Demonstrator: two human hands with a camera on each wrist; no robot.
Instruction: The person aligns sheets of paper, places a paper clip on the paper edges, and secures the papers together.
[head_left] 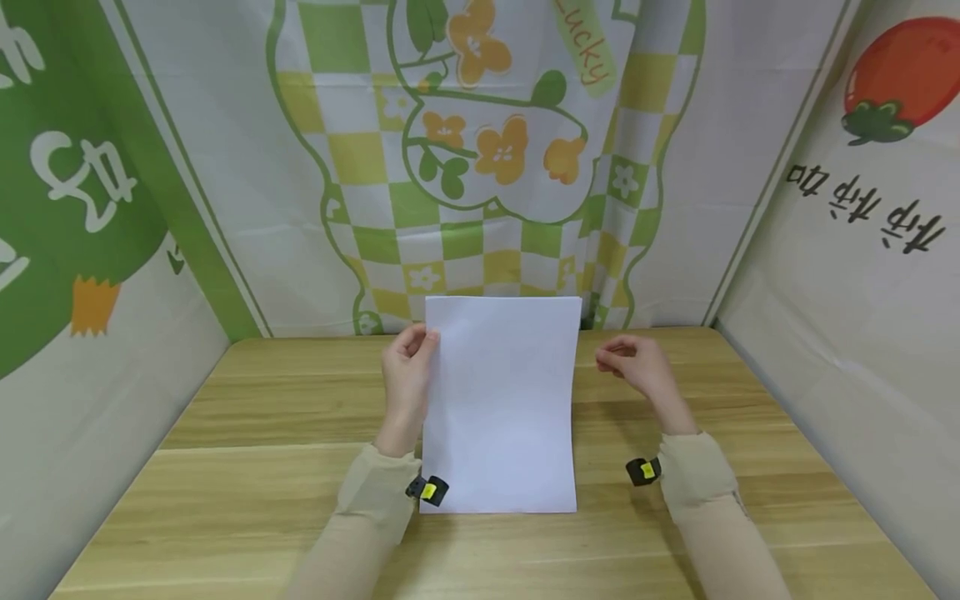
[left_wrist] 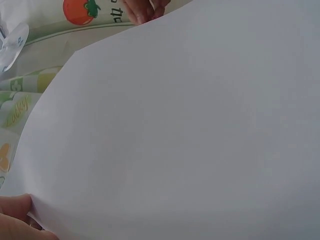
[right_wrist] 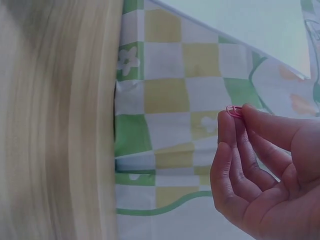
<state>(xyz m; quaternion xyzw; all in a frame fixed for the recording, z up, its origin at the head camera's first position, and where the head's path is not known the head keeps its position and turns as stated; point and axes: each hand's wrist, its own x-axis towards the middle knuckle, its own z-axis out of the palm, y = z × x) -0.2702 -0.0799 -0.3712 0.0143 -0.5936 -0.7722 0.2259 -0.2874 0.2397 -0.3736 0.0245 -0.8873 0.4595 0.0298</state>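
White paper (head_left: 501, 408), a sheet or thin stack, is held up off the table with its top edge overlapping the back curtain. At its upper left edge my left hand (head_left: 405, 375) pinches it, thumb in front and fingers behind. In the left wrist view the paper (left_wrist: 165, 130) bends slightly and fills most of the picture. My right hand (head_left: 637, 367) is to the right of the paper, apart from it. Between the thumb and fingertips of that hand (right_wrist: 265, 170) is a small pinkish-red paper clip (right_wrist: 234, 111), too small to make out in the head view.
A wood-grain table (head_left: 277, 492) spreads under both hands. Behind it hangs a green, yellow and white checked curtain (head_left: 483, 242). Printed cloth walls (head_left: 847, 300) close off the left and right sides. Each wrist carries a small black camera (head_left: 643, 472).
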